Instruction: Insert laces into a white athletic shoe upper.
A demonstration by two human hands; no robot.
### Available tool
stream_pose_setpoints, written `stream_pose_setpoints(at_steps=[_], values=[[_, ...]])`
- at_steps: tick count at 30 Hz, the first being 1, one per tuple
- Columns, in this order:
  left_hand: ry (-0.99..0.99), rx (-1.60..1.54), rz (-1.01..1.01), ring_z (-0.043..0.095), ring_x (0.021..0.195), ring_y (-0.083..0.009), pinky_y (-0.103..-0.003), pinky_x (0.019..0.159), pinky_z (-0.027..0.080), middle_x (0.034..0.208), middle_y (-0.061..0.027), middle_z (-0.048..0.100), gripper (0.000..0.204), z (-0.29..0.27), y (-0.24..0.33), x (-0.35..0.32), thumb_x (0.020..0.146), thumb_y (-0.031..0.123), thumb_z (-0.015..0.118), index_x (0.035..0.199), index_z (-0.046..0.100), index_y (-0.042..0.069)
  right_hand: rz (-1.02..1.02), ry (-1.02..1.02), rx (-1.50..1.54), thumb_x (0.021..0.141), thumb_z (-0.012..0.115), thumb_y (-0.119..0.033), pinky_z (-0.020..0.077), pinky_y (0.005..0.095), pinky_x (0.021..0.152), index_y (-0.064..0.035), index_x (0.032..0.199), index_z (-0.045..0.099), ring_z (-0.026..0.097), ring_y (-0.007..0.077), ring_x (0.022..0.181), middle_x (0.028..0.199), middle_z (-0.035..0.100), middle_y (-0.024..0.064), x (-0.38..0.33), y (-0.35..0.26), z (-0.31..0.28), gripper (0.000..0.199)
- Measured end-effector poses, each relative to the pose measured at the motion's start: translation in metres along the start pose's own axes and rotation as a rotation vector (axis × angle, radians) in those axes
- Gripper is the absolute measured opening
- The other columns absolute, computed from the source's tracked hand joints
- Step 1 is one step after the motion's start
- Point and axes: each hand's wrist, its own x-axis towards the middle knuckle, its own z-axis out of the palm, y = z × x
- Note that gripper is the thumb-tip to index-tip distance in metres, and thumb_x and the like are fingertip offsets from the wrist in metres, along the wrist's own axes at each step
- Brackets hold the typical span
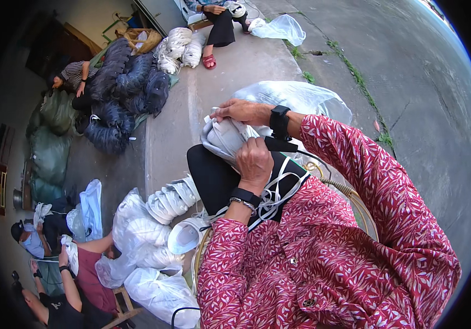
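A whitish sneaker (225,138) rests tilted at my knee on black cloth. My right hand (240,111) reaches across from the right, its fingers closed on the sneaker's far edge. Beside it, my left hand (254,163) is curled against the sneaker's side. From this fist a black corded tool handle (281,145) sticks out to the right; its tip is hidden. White shoelaces (272,196) hang loose over my lap, below the left hand.
Stacked white shoe parts (172,202) and filled plastic bags (161,293) lie at my left. A clear bag (295,97) lies beyond my hands. Dark bundles (117,90) are piled at far left. Several other people sit nearby, one (221,27) ahead. A round rim (364,214) shows by my right side.
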Motion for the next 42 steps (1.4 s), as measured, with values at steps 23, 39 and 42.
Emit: stream_pose_setpoints(at_steps=[23, 39, 42], values=[[-0.076, -0.327, -0.568, 0.060, 0.073, -0.0399, -0.049, 0.065, 0.046, 0.076, -0.0195, 0.061, 0.017, -0.028, -0.034, -0.039, 0.073, 0.009, 0.058, 0.085, 0.048, 0.002, -0.159, 0.477, 0.047, 0.094, 0.045, -0.026, 0.0428, 0.0263, 0.075, -0.0003, 0.083, 0.059, 0.051, 0.0117, 0.083, 0.105, 0.064, 0.0071, -0.023, 0.020, 0.026, 0.031], [-0.223, 0.196, -0.658, 0.029, 0.125, -0.0449, -0.051, 0.099, 0.032, 0.130, -0.0252, 0.033, 0.070, -0.057, -0.082, -0.032, 0.075, 0.023, 0.066, 0.132, 0.031, 0.003, -0.235, 0.619, -0.117, 0.095, 0.043, -0.025, 0.0415, 0.0279, 0.070, 0.0018, 0.100, 0.063, 0.049, 0.0135, 0.074, 0.076, 0.055, 0.0043, -0.018, 0.030, 0.031, 0.034], [-0.397, -0.054, -0.772, 0.030, 0.123, -0.0515, -0.052, 0.101, 0.032, 0.134, -0.0322, 0.026, 0.098, -0.050, -0.105, -0.043, 0.075, 0.038, 0.069, 0.142, 0.007, 0.004, -0.229, 0.628, -0.132, 0.095, 0.042, -0.026, 0.0418, 0.0293, 0.071, 0.0013, 0.100, 0.063, 0.050, 0.0155, 0.074, 0.077, 0.055, 0.0062, -0.019, 0.028, 0.034, 0.034]])
